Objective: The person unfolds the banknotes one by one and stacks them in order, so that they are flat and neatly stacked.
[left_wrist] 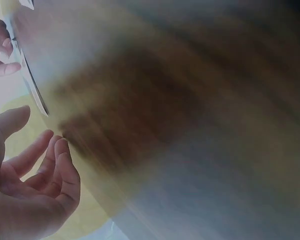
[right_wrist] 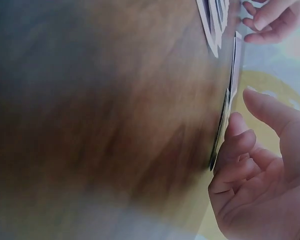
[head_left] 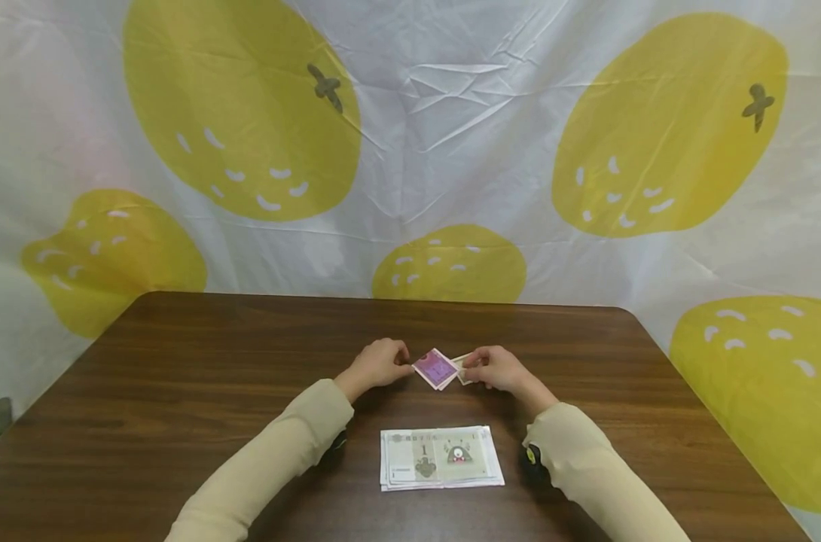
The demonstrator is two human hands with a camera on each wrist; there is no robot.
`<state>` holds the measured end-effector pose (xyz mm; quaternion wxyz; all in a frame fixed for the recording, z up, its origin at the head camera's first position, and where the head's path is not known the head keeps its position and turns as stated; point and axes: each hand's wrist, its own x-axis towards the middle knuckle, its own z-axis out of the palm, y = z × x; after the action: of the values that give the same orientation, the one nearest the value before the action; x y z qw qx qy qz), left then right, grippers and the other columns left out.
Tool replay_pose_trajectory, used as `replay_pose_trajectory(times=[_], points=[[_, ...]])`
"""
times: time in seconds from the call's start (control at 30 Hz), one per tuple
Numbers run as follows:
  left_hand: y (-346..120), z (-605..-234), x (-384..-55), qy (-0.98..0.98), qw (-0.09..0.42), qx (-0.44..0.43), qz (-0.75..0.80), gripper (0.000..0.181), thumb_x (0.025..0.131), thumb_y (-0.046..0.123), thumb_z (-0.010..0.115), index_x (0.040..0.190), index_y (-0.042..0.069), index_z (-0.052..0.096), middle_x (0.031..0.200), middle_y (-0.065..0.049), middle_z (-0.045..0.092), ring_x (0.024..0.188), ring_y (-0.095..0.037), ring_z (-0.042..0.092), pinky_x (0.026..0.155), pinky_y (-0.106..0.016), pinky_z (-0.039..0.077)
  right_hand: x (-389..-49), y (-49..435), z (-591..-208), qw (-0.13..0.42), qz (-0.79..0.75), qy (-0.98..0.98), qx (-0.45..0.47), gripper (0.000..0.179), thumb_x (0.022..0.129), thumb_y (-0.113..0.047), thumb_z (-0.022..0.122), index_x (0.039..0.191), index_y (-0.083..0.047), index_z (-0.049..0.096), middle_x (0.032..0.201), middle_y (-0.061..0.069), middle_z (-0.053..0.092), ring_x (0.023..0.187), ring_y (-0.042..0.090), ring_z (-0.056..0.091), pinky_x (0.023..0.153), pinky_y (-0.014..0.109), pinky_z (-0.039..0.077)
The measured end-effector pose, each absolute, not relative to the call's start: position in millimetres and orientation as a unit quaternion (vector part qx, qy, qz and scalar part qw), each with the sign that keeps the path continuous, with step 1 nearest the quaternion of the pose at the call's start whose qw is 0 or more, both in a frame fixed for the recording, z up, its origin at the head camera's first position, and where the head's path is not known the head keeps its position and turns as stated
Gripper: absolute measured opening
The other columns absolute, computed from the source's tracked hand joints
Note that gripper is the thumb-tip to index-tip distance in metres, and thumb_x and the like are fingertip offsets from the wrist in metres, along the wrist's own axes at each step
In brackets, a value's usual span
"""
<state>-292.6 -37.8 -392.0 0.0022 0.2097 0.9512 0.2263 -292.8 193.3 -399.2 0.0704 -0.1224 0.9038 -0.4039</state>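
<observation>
Small purple paper notes point(head_left: 436, 369) lie on the far half of the table, turned cornerwise and overlapping a pale note point(head_left: 462, 369) on their right. My left hand point(head_left: 381, 363) is at the left corner of the purple notes. In the left wrist view, that hand's thumb and bent fingers point(left_wrist: 65, 165) are apart with nothing between them. My right hand point(head_left: 499, 369) is at the right side of the pale note, its fingertips at the edge. The right wrist view shows the thumb point(right_wrist: 270, 107) well away from the fingers and the notes edge-on.
Nearer me lies a stack of larger play banknotes point(head_left: 441, 458), the top one printed with a 1 and a cartoon figure. They rest on a brown wooden table point(head_left: 248, 354). Behind the table hangs a white curtain point(head_left: 451, 150) with yellow fruit prints.
</observation>
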Motion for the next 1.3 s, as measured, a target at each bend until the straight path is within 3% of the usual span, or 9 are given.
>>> replay_pose_trajectory(times=[0.43,1.3], points=[[-24,-391,-296,0.961,0.021,0.181,0.209,0.026,0.076,0.030,0.068,0.085,0.007,0.058,0.079,-0.002,0.055,0.072,-0.018,0.051,0.061,-0.034,0.042,-296,179,-400,0.078,-0.380,0.914,-0.117,0.022,0.071,-0.009,0.067,0.087,0.001,0.057,0.059,0.000,0.056,0.049,0.010,0.047,0.042,0.021,0.036],[-18,-394,-297,0.963,0.009,0.191,0.189,0.024,0.073,0.025,0.071,0.079,0.007,0.056,0.075,-0.002,0.051,0.072,-0.019,0.051,0.061,-0.034,0.042,-295,169,-401,0.064,-0.355,0.927,-0.103,0.018,0.070,-0.007,0.068,0.082,0.000,0.057,0.056,0.001,0.054,0.049,0.012,0.049,0.046,0.025,0.041]])
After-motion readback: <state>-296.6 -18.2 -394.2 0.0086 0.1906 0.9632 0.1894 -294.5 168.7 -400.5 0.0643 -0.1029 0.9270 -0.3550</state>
